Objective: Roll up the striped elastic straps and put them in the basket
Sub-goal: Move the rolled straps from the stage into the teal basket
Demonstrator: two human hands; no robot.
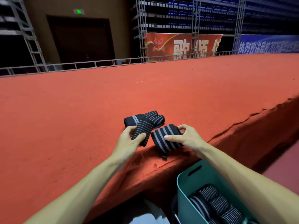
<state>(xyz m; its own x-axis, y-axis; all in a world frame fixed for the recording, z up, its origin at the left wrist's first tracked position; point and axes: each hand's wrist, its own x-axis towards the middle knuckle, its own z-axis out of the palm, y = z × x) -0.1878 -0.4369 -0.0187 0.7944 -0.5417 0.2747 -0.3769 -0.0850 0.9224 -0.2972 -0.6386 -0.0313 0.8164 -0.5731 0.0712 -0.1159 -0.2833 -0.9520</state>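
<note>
Nearest to the person, below the near edge of the red carpeted platform [80,118], a teal basket [186,188] stands with a slot handle in its wall. Inside it lie several rolled straps [216,204], black with thin grey stripes, packed side by side; the right forearm crosses over the basket's far side and hides part of it.

Up on the platform, close to its near edge, both bare hands are at work. The right hand [186,138] is closed over a wide-striped strap [166,139], thumb on the near face and fingers [182,127] curled over the far end, so the roll is pinched between them. A short loose tail of this strap hangs toward the platform's edge. Just beside it, the left hand [127,139] grips a thin-striped strap [142,131], thumb laid across the top and the other fingers wrapped underneath; the strap slants up and away from the hand. The two held straps nearly touch at their near ends.

Directly behind them, a little further in from the edge, a small pile of straps [145,118] rests on the carpet: two rolled ones with thin stripes lying side by side, and a flatter one with a pale band. The thin-striped strap's far end overlaps this pile.

Beyond, the platform runs to a metal railing [97,63], with a red banner [182,45] behind it.
</note>
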